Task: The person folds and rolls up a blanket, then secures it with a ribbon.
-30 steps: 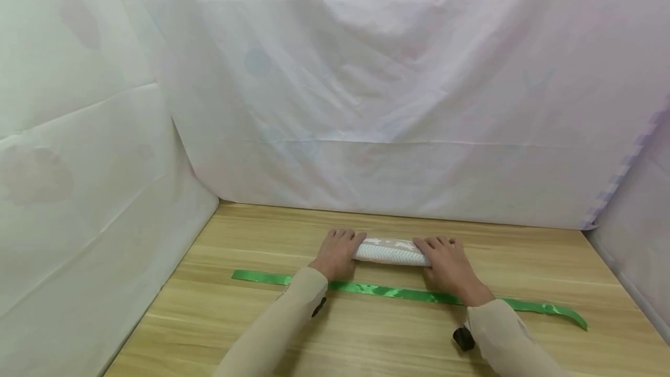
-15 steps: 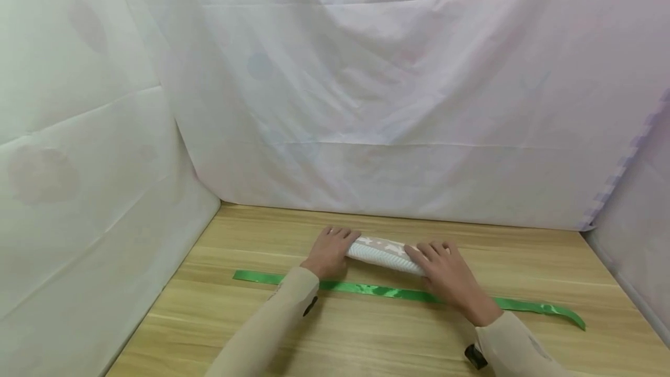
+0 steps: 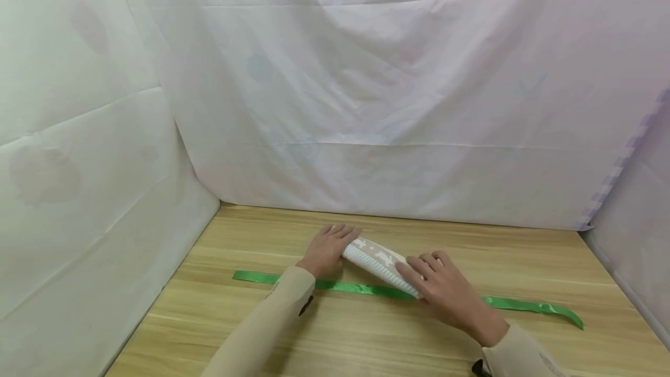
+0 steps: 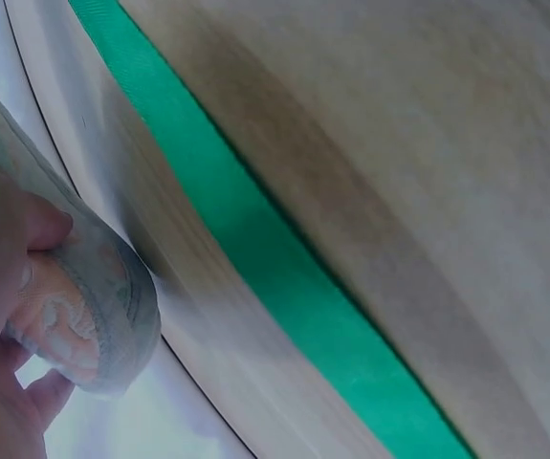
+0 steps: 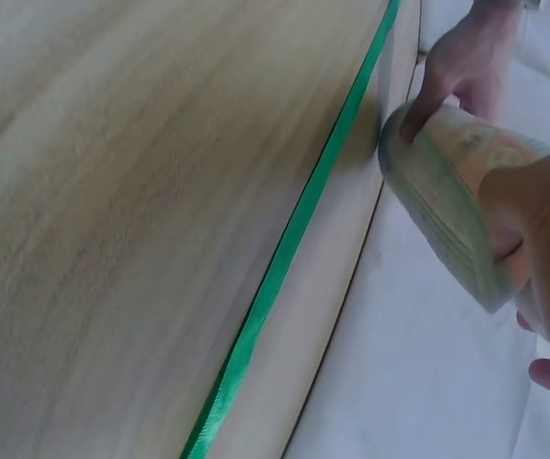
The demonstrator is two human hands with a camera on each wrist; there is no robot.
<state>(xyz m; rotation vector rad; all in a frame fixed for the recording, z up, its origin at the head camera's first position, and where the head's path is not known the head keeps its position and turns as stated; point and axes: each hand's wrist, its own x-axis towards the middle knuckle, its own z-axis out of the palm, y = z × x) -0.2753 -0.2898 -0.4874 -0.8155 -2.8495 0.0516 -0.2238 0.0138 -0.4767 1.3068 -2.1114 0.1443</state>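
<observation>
A rolled towel (image 3: 384, 265), white and pale blue with a beige band of white figures, is held between my two hands in the head view. My left hand (image 3: 325, 251) grips its far left end. At the nearer right end, my right hand (image 3: 444, 288) holds it with thumb and fingers around it. The towel slants down to the right, its right end over a green ribbon (image 3: 361, 288). In the left wrist view the towel's end (image 4: 126, 320) looks rounded and thick. Both hands appear on the towel (image 5: 447, 196) in the right wrist view.
The ribbon lies stretched across the wooden table (image 3: 204, 313), its right end curling toward me. White sheets (image 3: 366, 103) hang behind the table and along both sides. A small black object (image 3: 306, 305) shows at the left sleeve.
The towel has turned from nearly level to slanting, as my right hand brought its right end nearer and over the ribbon. My left hand shifted slightly left.
</observation>
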